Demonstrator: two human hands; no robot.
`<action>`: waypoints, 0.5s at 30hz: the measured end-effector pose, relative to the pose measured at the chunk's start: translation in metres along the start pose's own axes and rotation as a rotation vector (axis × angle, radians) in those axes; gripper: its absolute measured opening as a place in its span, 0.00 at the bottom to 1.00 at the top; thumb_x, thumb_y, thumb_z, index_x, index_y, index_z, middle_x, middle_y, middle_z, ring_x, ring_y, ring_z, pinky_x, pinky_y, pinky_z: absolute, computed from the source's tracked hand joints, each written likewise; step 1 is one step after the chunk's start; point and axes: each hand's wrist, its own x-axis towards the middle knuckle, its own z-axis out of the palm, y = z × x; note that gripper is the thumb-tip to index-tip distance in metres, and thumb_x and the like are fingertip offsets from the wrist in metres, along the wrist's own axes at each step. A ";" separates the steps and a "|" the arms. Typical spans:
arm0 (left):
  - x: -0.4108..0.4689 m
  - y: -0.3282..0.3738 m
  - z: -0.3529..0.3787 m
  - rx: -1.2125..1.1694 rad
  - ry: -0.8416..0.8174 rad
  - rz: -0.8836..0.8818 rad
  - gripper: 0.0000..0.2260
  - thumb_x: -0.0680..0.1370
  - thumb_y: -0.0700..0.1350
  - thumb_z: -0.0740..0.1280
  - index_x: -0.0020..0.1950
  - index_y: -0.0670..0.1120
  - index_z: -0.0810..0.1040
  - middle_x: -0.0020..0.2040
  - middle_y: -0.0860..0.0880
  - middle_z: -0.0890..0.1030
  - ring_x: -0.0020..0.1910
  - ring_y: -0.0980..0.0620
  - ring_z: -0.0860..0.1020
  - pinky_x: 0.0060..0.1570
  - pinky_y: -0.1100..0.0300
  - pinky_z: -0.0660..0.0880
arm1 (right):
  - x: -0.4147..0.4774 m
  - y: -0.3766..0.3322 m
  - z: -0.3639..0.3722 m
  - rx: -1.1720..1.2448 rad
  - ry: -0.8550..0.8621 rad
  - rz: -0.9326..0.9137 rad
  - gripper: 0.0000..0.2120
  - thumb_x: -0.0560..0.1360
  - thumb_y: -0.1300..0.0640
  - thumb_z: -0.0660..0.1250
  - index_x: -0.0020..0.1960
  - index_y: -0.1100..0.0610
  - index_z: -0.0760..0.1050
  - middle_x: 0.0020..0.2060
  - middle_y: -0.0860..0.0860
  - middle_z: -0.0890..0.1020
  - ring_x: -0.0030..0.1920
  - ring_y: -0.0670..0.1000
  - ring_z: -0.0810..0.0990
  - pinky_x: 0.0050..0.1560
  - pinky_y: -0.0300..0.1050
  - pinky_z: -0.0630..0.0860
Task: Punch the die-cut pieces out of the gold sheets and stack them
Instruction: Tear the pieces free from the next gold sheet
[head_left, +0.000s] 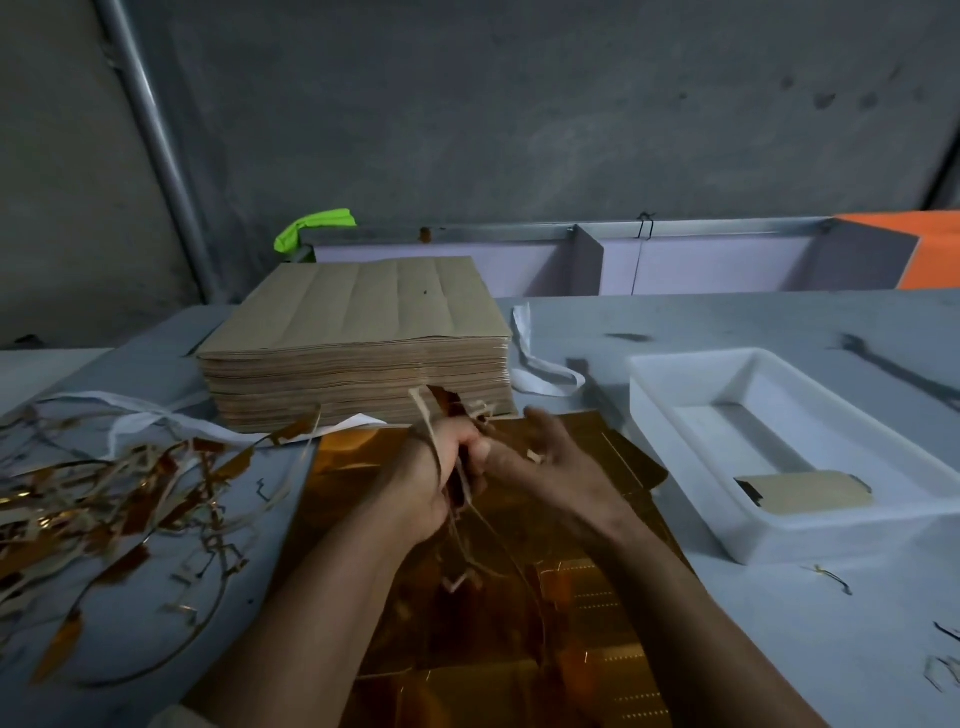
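Grey concrete wall (519, 104) rises behind a pale grey table (779, 649), and my 2 hands meet over its near middle. My left hand (428, 473) is clenched in a fist round a bundle of thin waste strips (457, 525) — their ends stick up past my knuckles and trail down below the fist. My right hand (543, 457) is just beside it, close against it on the thumb side. Its fingers are loosely spread and blurred, and it grips nothing that I can make out.

Under both forearms lie the gold sheets (597, 597), shiny face up, flat on the table, reaching from the near edge to the foot of a thick stack (358, 338). That stack of sheets, dull brown side up, stands just beyond my hands, a little to the left.

Left of the gold sheets a loose scrap heap (104, 499) of gold and pale strips spreads over the table. A white strap (537, 364) lies curled at the stack's right side.

To the right sits a white rectangular tray (675, 395). At its near end lies 1 flat tan piece (805, 491) — whether more lie beneath it I cannot tell. A dark, long tool (893, 369) rests on the table beyond the tray.

Far off, something bright green (311, 228) shows behind the stack, something orange (930, 249) at the far right, and a metal pipe (156, 130) slants up the wall on the left.
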 end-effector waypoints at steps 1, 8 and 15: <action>0.001 0.002 0.001 -0.102 -0.051 0.000 0.06 0.77 0.39 0.62 0.43 0.41 0.78 0.32 0.46 0.76 0.30 0.51 0.74 0.32 0.58 0.72 | -0.002 0.001 0.004 0.170 -0.102 0.053 0.53 0.58 0.27 0.72 0.76 0.42 0.55 0.70 0.53 0.72 0.59 0.50 0.76 0.57 0.49 0.75; 0.003 0.003 0.018 -0.200 -0.188 0.092 0.08 0.78 0.33 0.62 0.42 0.39 0.79 0.28 0.46 0.77 0.28 0.53 0.77 0.30 0.60 0.80 | -0.011 0.010 0.028 0.747 -0.406 0.122 0.22 0.72 0.58 0.75 0.64 0.62 0.76 0.54 0.62 0.83 0.55 0.62 0.83 0.57 0.55 0.80; 0.001 0.012 -0.007 0.264 -0.184 0.230 0.13 0.71 0.36 0.74 0.52 0.48 0.81 0.50 0.44 0.83 0.51 0.45 0.82 0.52 0.50 0.78 | -0.004 0.017 0.014 0.619 -0.163 0.351 0.06 0.78 0.60 0.63 0.51 0.58 0.78 0.34 0.51 0.85 0.36 0.51 0.84 0.39 0.47 0.78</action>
